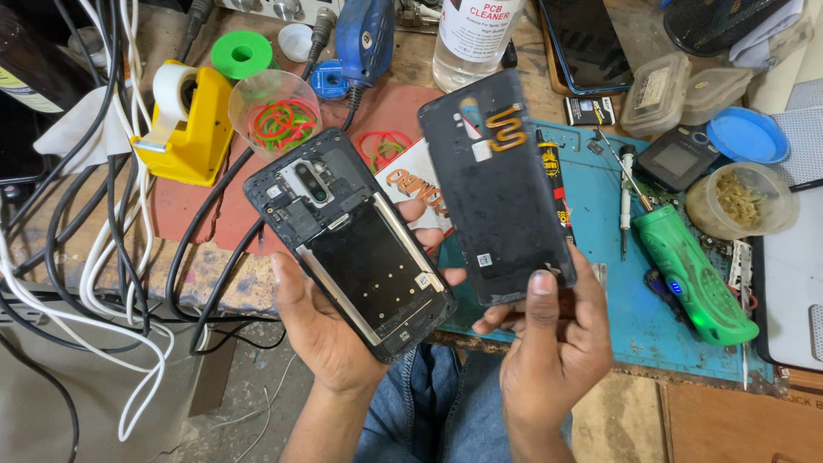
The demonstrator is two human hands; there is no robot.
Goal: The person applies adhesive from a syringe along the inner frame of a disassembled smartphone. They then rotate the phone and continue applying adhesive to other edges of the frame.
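Note:
My left hand (319,330) holds an opened black phone (350,240) from below, its inner side up, with the camera module and a flat black battery area showing. My right hand (549,351) grips the lower edge of the phone's detached black back cover (497,189), thumb on top. The cover's inside faces me, with an orange flex strip near its top. The two parts are held side by side, apart, above the bench edge.
A blue work mat (617,326) carries a green electric screwdriver (693,274) and a thin screwdriver (626,197). A yellow tape dispenser (184,129), a cup of rubber bands (276,110), a clear cleaner bottle (471,39) and tangled cables (111,240) lie around.

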